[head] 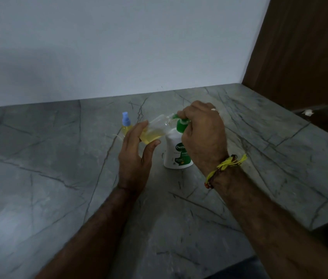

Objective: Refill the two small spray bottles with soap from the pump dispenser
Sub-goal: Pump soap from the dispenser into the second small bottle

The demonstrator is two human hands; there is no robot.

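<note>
A white pump dispenser (174, 153) with a green pump head stands on the grey stone counter (58, 168). My right hand (203, 135) is curled over the pump head and hides most of it. My left hand (137, 156) holds a clear small spray bottle (156, 128) with no cap, tilted, its open neck at the green nozzle. Yellow soap lies in the bottle's lower part. A second small spray bottle (126, 124) with a blue spray cap and yellow liquid stands upright just left of my left hand.
A pale wall runs along the back of the counter. A brown wooden panel (300, 47) rises at the back right. A small white scrap (308, 112) lies in the dark gap beside it. The counter's front right edge drops off near my right forearm.
</note>
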